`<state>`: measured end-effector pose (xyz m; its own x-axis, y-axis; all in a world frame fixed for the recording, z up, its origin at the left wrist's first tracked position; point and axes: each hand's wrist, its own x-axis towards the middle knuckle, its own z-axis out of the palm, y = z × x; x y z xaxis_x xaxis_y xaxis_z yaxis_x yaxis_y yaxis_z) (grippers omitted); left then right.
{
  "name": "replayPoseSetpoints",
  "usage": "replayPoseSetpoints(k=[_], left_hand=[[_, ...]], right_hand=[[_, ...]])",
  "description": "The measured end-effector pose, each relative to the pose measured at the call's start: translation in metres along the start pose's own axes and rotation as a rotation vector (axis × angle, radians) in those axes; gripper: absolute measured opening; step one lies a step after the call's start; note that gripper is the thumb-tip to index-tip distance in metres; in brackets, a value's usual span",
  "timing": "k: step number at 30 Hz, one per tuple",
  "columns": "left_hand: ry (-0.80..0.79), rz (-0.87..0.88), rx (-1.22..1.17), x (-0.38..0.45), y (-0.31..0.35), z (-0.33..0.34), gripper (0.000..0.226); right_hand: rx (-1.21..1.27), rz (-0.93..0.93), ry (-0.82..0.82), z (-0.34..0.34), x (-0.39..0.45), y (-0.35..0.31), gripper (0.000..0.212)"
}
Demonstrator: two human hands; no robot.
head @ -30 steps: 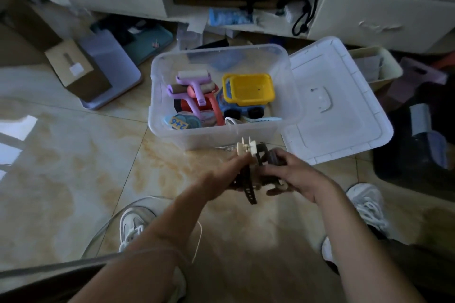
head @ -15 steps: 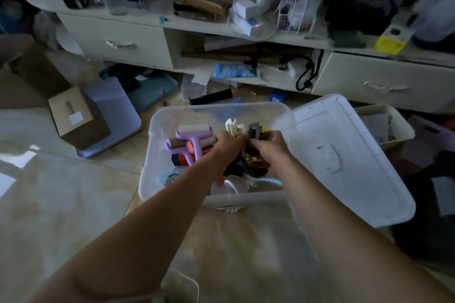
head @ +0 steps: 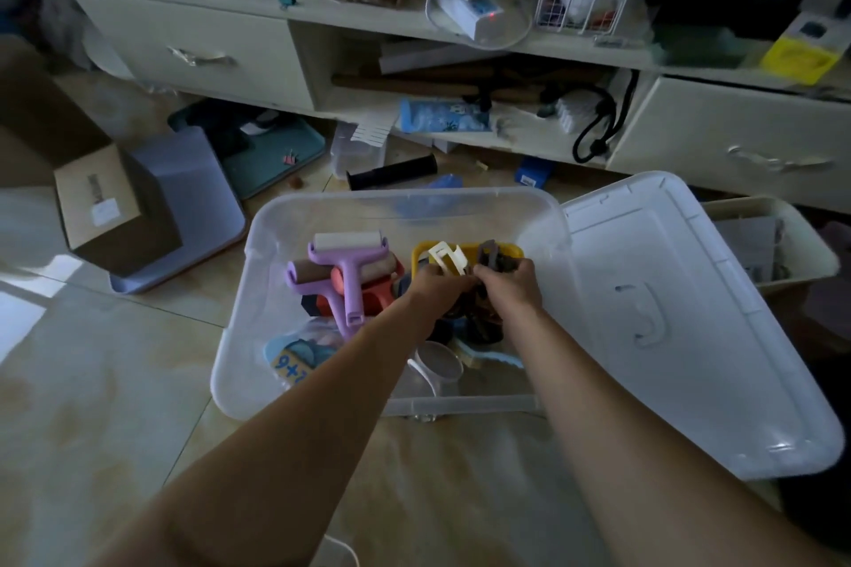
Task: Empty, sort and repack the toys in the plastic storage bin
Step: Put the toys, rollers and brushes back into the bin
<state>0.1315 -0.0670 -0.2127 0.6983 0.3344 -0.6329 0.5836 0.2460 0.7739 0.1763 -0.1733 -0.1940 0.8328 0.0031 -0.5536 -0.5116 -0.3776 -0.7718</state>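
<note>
Both hands, the left hand [head: 435,285] and the right hand [head: 509,285], curl their fingers round a bunch of small plastic toys [head: 465,272] over the clear bin [head: 322,387]; they look light, hard and bumpy, best held around the middle.

You are looking down at a glossy beige tiled floor [head: 92,382]. On it stand the clear plastic storage bin [head: 322,401], its white lid [head: 690,336] just to the right, a cardboard box [head: 106,207] on a lavender tray [head: 193,198], and a black cylinder [head: 391,173].
</note>
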Motion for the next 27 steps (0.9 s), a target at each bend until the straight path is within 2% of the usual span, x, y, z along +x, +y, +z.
replayPoseSetpoints(k=[2, 5, 10, 13, 16, 18, 20, 21, 24, 27], left_hand=[[-0.003, 0.003, 0.009, 0.005, -0.002, 0.002, 0.061], [-0.004, -0.026, 0.106, 0.002, 0.006, 0.007, 0.069], [-0.003, -0.039, 0.342, -0.020, 0.022, 0.011, 0.030], [-0.011, 0.114, 0.539, -0.018, 0.016, 0.010, 0.032], [0.170, 0.318, 0.774, -0.019, 0.011, 0.004, 0.029], [0.284, 0.399, 0.695, -0.017, 0.006, -0.001, 0.029], [0.315, 0.483, 0.613, -0.017, 0.004, -0.004, 0.030], [0.290, 0.525, 0.647, -0.020, 0.003, -0.004, 0.032], [0.171, 0.573, 0.902, -0.021, 0.002, -0.002, 0.055], [0.001, 0.512, 1.184, -0.020, -0.003, 0.000, 0.081]], right_hand=[[-0.041, -0.031, -0.053, 0.002, 0.001, 0.000, 0.064], [-0.044, -0.033, -0.044, 0.003, 0.002, 0.002, 0.064], [-0.099, -0.056, -0.018, -0.001, 0.006, 0.003, 0.059], [-0.222, -0.120, 0.017, -0.005, 0.008, 0.004, 0.058], [-0.391, -0.284, 0.098, -0.011, 0.011, 0.008, 0.052], [-0.441, -0.382, 0.066, -0.015, 0.012, 0.011, 0.058], [-0.423, -0.409, -0.007, -0.017, 0.013, 0.011, 0.069], [-0.406, -0.423, -0.024, -0.018, 0.013, 0.011, 0.071], [-0.527, -0.555, 0.016, -0.020, 0.014, 0.013, 0.055], [-0.680, -0.635, 0.078, -0.021, 0.017, 0.017, 0.040]])
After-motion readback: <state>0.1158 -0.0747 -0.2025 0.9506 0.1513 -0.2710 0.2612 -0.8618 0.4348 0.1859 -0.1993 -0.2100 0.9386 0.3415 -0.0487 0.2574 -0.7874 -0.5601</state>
